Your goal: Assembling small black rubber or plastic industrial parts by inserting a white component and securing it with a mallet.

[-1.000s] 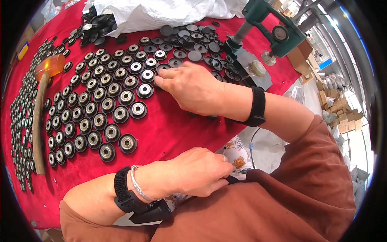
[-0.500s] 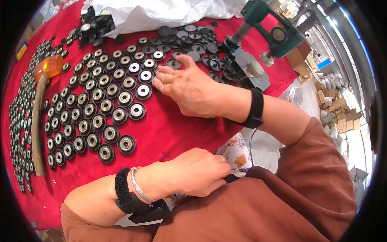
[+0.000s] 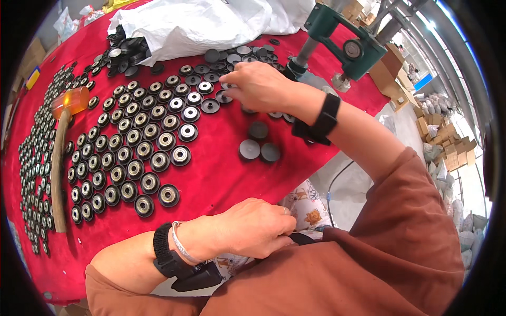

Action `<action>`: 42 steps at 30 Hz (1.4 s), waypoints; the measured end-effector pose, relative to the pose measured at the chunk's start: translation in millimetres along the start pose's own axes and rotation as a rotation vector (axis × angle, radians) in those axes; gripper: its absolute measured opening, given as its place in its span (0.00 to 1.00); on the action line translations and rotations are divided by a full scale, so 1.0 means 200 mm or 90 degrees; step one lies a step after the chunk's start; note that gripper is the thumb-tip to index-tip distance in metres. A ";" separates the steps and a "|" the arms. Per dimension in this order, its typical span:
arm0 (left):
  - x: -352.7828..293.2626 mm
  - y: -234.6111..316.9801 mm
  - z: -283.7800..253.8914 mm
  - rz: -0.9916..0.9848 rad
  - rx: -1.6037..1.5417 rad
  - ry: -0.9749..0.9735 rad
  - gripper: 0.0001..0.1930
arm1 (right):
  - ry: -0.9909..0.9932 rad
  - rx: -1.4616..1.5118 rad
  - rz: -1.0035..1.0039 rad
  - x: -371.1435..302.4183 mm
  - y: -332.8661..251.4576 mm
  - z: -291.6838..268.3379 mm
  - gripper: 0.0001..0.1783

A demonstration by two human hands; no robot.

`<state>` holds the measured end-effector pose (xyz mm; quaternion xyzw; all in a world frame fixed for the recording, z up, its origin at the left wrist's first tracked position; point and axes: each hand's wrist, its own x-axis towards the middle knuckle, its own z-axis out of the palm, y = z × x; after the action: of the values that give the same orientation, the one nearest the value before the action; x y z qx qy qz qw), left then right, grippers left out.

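Note:
My right hand (image 3: 258, 87) reaches over the far middle of the red table, fingers pinched down on a black round cap (image 3: 224, 97) at the edge of a loose pile of black caps (image 3: 245, 50). To its left lie rows of black caps with metal bearing-like rings set in them (image 3: 166, 140). My left hand (image 3: 253, 226) rests curled near my body at the table's front edge. Its fingertips point down, and whatever is inside them is hidden. Between my hands lie three dark caps, one of them a grey cap (image 3: 249, 149).
A mallet with an orange head (image 3: 71, 102) and wooden handle lies left of the rows. Many smaller ringed pieces (image 3: 39, 174) cover the far left. A green hand press (image 3: 348, 47) stands at the back right. A white sack (image 3: 184, 31) lies at the back.
My right hand has moved away from me, and its spread fingers have closed on a cap. Three caps near the table's middle have come into view. My left hand stays curled in place.

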<state>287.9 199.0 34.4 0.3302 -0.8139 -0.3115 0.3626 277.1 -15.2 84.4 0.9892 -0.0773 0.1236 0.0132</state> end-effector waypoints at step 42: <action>0.00 0.01 -0.02 -0.037 -0.058 -0.010 0.08 | -0.163 -0.059 -0.240 0.09 -0.30 0.01 0.06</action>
<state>291.0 199.4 37.9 0.3346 -0.7918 -0.3611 0.3616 303.2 40.6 86.1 0.9921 0.1024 -0.0114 0.0717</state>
